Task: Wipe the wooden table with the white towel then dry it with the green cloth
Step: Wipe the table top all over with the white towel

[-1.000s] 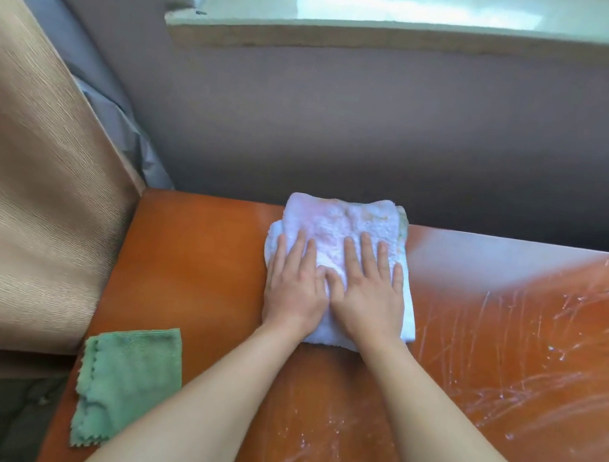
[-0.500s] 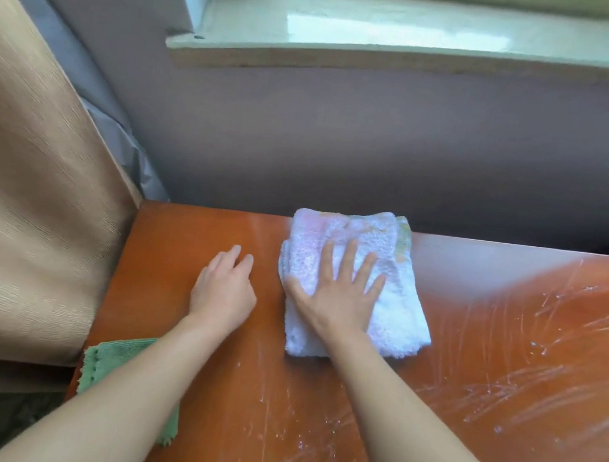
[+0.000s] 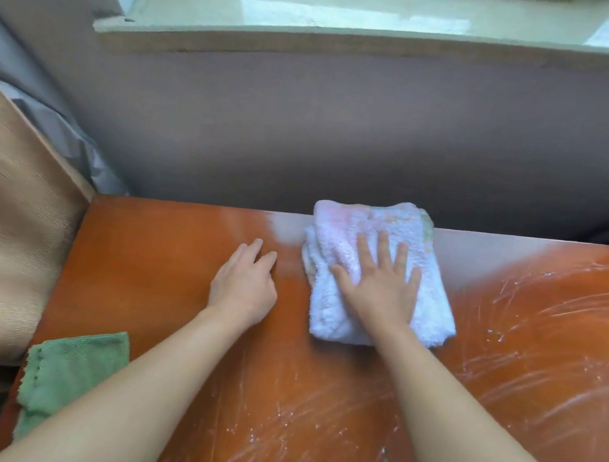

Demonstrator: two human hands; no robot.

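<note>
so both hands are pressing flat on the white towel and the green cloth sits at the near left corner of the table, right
Not quite. In the head view only the right hand presses flat on the white towel; the left hand rests on the bare table beside it. The green cloth does sit at the near left corner.

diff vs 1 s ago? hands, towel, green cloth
The left hand came off the white towel and now rests flat on the bare wooden table to its left. The right hand alone presses the towel, which has slid right along the table's far edge and turned a little. The green cloth stayed at the near left corner, untouched. White streaks remain on the right side.
</note>
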